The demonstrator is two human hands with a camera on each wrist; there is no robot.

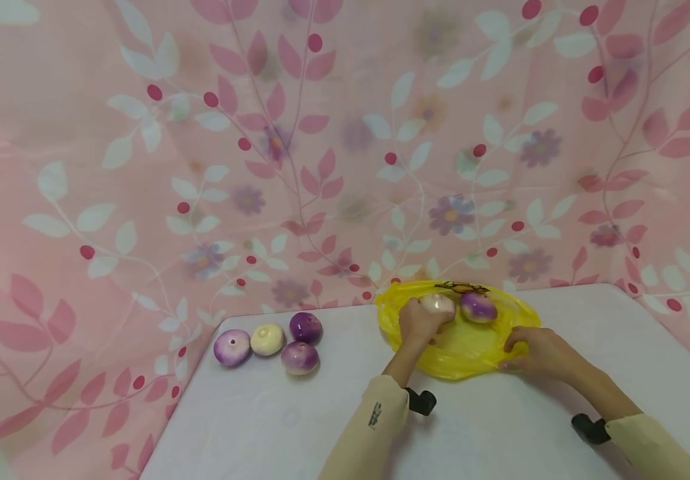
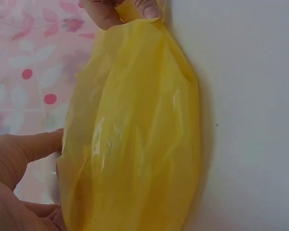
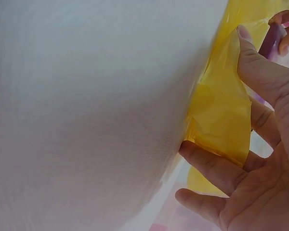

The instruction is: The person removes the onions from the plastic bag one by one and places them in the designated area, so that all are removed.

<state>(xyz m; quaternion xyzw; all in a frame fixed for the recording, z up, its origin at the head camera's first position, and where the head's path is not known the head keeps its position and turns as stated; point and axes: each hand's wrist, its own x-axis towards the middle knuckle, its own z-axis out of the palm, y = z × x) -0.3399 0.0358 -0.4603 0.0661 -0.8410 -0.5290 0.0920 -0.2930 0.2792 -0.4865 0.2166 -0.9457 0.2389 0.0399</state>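
Observation:
A thin yellow plastic bag lies spread with its mouth open at the back of the table. My left hand reaches into the mouth and grips a pale, pinkish-white onion. Right beside it, a purple-and-white onion rests in the bag. At the bag's right edge, my right hand pinches the plastic, the thumb on one face and fingers behind it in the right wrist view. The bag's side hides most of the left hand's hold in the left wrist view.
Left on the white table sit several onions: a light purple one, a cream one, a dark purple one and a purple-white one. A pink floral curtain hangs behind the table.

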